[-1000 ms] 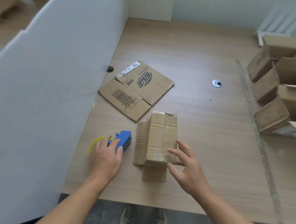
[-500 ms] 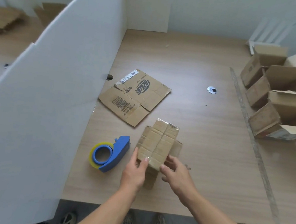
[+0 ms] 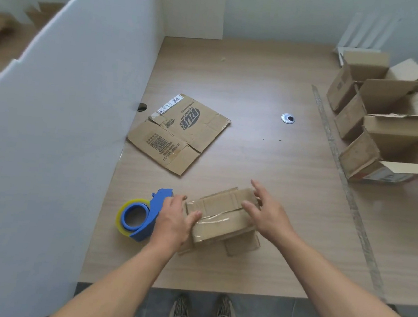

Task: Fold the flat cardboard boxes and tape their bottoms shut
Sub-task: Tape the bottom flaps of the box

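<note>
Fingers (image 3: 177, 201) of left hand (image 3: 173, 222) curl round left end of taped box (image 3: 220, 217), thumb pressed on its top, gripping it. Blue tape dispenser (image 3: 138, 216) with yellowish roll sits just at that hand's 9 o'clock; touching or not, cannot tell. Box sits near front edge of table (image 3: 261, 81), clear tape across its top, loose flaps showing underneath at 6 o'clock. Flat cardboard (image 3: 179, 133), printed side up, lies at box's 11 o'clock, apart from it. Right hand (image 3: 270, 216) is over box's right end, fingers (image 3: 256, 192) spread wide, fairly straight, gripping nothing. Round metal grommet (image 3: 288, 118) at that hand's 12 o'clock. Folded boxes (image 3: 384, 129) piled at table's 2 o'clock, flaps open.
</note>
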Demonstrator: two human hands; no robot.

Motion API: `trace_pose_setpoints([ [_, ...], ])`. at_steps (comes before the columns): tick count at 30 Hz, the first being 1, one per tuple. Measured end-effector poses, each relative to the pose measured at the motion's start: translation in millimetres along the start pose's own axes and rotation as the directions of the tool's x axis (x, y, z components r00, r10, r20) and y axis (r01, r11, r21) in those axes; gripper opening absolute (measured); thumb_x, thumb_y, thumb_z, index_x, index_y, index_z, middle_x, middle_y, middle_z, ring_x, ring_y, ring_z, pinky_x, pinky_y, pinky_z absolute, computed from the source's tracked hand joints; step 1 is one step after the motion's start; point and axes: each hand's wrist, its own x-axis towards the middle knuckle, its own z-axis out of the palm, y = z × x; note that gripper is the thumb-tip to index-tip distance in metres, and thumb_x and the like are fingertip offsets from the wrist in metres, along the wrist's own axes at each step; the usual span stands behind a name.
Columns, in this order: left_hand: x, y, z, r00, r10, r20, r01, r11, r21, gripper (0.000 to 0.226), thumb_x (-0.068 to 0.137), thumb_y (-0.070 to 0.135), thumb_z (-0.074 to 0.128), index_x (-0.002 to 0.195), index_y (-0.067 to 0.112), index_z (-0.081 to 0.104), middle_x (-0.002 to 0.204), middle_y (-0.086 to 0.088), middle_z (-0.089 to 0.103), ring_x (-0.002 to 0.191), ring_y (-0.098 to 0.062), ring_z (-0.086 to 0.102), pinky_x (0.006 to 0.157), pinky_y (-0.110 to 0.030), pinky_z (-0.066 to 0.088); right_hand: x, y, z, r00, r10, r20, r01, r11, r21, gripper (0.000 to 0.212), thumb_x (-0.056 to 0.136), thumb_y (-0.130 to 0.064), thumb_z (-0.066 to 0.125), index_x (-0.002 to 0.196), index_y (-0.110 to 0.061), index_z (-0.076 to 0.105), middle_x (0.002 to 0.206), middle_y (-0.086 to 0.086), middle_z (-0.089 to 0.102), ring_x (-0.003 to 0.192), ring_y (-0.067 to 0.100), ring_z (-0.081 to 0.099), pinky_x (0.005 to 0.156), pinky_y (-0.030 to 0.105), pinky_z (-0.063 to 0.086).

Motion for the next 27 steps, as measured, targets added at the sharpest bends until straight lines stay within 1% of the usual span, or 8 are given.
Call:
trace_pose_setpoints([
  [2,-9,1,9,0.996,-0.017,-0.082,0.016,1.0,-0.011,0.044,0.094,0.038,0.063,0.131,0.016,0.052,0.115,0.0,0.057,0.109,-0.02,0.057,0.095,-0.034,0.047,-2,9,12,0.997,-0.012,-0.07,0.008,0.998,-0.063,0.056,0.092,-0.023,0.067,0.145,-0.023,0.047,0.139,0.005,0.057,0.123,0.022,0.054,0.103,0.026,0.036],
  [4,-22,-3,18,0.998,0.009,-0.058,-0.012,0.999,-0.053,0.056,0.094,0.035,0.063,0.143,0.016,0.045,0.129,0.003,0.058,0.122,-0.02,0.054,0.103,-0.031,0.043,-8,12,19,0.992,0.008,-0.125,-0.013,0.999,-0.034,0.05,0.093,-0.022,0.066,0.141,-0.02,0.053,0.137,0.004,0.059,0.122,0.022,0.054,0.1,0.021,0.034],
  [7,-39,-9,30,0.999,0.012,0.053,-0.004,0.991,-0.137,0.079,0.1,0.036,0.052,0.159,0.021,0.001,0.16,0.013,0.014,0.146,-0.006,0.016,0.115,-0.017,0.009,-11,16,25,0.99,-0.02,-0.14,0.016,1.0,-0.027,0.046,0.094,-0.02,0.065,0.139,-0.015,0.055,0.134,0.005,0.059,0.123,0.021,0.053,0.101,0.02,0.033],
  [10,-41,-7,36,0.999,0.011,0.049,0.0,0.977,-0.214,0.071,0.105,0.033,0.039,0.156,0.026,-0.009,0.158,0.019,-0.006,0.148,-0.001,-0.001,0.112,-0.013,-0.001,-12,19,28,0.991,-0.059,-0.121,0.052,0.997,-0.065,0.046,0.095,-0.019,0.062,0.139,-0.01,0.051,0.13,0.008,0.056,0.124,0.025,0.05,0.102,0.022,0.031],
  [16,-28,9,43,0.986,-0.169,-0.005,0.155,0.912,-0.379,0.063,0.105,0.032,0.04,0.158,0.021,0.009,0.163,0.003,0.02,0.149,-0.016,0.022,0.115,-0.023,0.018,-22,16,53,0.993,0.048,-0.112,-0.051,0.998,-0.022,0.076,0.092,-0.047,0.06,0.152,-0.017,0.024,0.152,0.007,0.032,0.14,0.027,0.032,0.115,0.042,0.03],
  [20,-28,6,40,0.992,-0.123,-0.005,0.112,0.918,-0.381,0.063,0.103,0.038,0.044,0.157,0.023,0.016,0.156,0.004,0.033,0.142,-0.014,0.032,0.105,-0.018,0.022,-21,17,49,0.989,0.12,-0.086,-0.115,0.992,0.059,0.074,0.095,-0.049,0.055,0.157,-0.029,0.017,0.151,0.007,0.042,0.136,0.029,0.041,0.11,0.036,0.035],
  [23,-27,7,36,0.991,-0.13,0.004,0.125,0.937,-0.325,0.06,0.101,0.04,0.049,0.154,0.024,0.025,0.135,0.004,0.052,0.131,-0.02,0.047,0.094,-0.02,0.031,-22,17,46,0.982,0.173,-0.079,-0.165,0.982,0.097,0.061,0.101,-0.044,0.047,0.155,-0.039,0.018,0.137,0.014,0.057,0.124,0.034,0.052,0.099,0.034,0.04],
  [27,-22,15,41,0.972,-0.233,-0.04,0.213,0.937,-0.275,0.065,0.085,0.051,0.069,0.136,0.02,0.041,0.113,0.001,0.063,0.11,-0.024,0.059,0.088,-0.03,0.045,-27,12,50,0.987,0.144,-0.074,-0.139,0.987,0.076,0.08,0.093,-0.049,0.058,0.157,-0.031,0.013,0.156,0.005,0.036,0.14,0.027,0.037,0.112,0.039,0.034],
])
